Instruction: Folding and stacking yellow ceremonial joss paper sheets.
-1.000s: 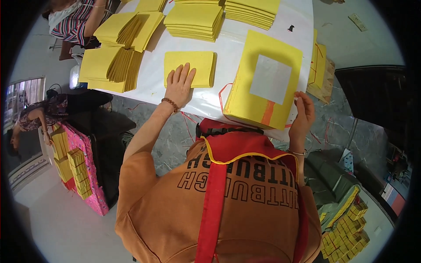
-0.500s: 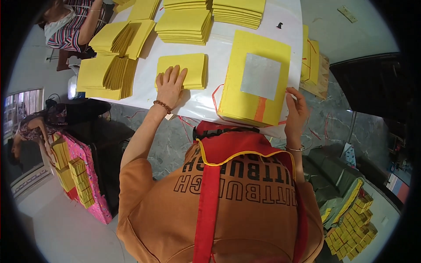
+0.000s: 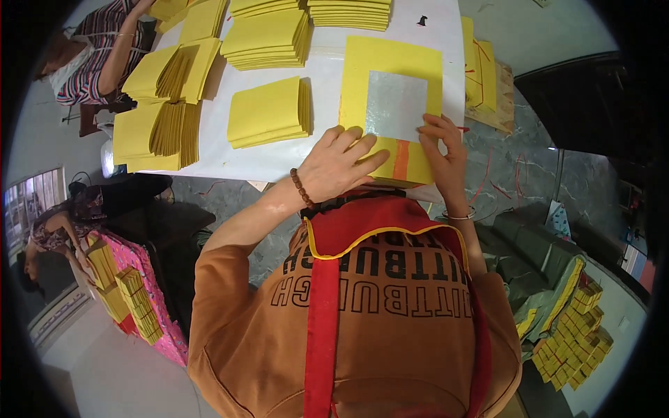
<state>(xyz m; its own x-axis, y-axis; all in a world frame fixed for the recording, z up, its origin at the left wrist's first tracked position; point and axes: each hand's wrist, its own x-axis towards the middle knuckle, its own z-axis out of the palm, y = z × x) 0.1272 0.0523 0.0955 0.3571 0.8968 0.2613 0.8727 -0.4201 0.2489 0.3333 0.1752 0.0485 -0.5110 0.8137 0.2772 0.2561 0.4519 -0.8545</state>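
A stack of yellow paper [image 3: 390, 54] lies at the table's near edge, right in front of me. On its top sheet are a silvery square [image 3: 396, 101] and an orange strip [image 3: 401, 160]. My left hand [image 3: 341, 161] rests over the stack's near left part, fingers spread. At the right side, my right hand [image 3: 446, 143] is curled over the paper, fingertips and thumb drawn together beside the silvery square; I cannot make out what they hold, if anything. To the left sits a small pile of folded yellow paper [image 3: 268, 113], which neither hand touches.
More folded yellow piles [image 3: 265, 38] cover the far and left table [image 3: 216, 150]. Another person in a striped top [image 3: 101, 52] is at the far left; a second person [image 3: 59, 226] is beside a pink-covered table [image 3: 164, 313]. Yellow bundles [image 3: 575, 341] are heaped at lower right.
My left hand has left the small folded pile and moved right onto the large stack. My right hand has shifted from beside that stack to over its right side. The view has shifted slightly.
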